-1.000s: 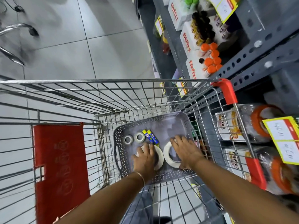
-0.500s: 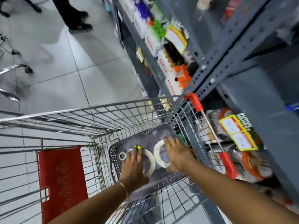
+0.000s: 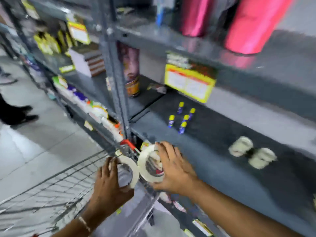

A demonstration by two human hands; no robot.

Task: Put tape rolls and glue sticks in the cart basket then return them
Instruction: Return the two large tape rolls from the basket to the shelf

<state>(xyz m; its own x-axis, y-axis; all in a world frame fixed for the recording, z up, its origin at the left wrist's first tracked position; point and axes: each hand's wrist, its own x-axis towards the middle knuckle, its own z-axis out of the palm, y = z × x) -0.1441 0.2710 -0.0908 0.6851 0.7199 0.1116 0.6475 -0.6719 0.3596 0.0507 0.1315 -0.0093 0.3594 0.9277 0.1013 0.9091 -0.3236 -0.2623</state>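
Observation:
My left hand [image 3: 109,185] grips a wide white tape roll [image 3: 132,165] above the wire cart [image 3: 56,190]. My right hand [image 3: 172,166] grips a second white tape roll [image 3: 145,156] at the front edge of the grey shelf [image 3: 213,159]. The two rolls nearly touch. Several blue glue sticks with yellow caps [image 3: 182,117] stand upright further back on that shelf. Small white tape rolls [image 3: 251,152] lie on the shelf to the right. The whole view is blurred by motion.
A grey metal upright [image 3: 118,86] stands just beyond the cart's red corner [image 3: 127,142]. Pink rolls [image 3: 251,24] fill the shelf above. Yellow price tags [image 3: 189,82] hang on the shelf edges. Another person's dark shoes [image 3: 17,113] stand on the tiled floor at left.
Both hands have lifted the two wide tape rolls out of the grey basket in the cart and up toward the shelf. My view has swung up from the cart to the shelves.

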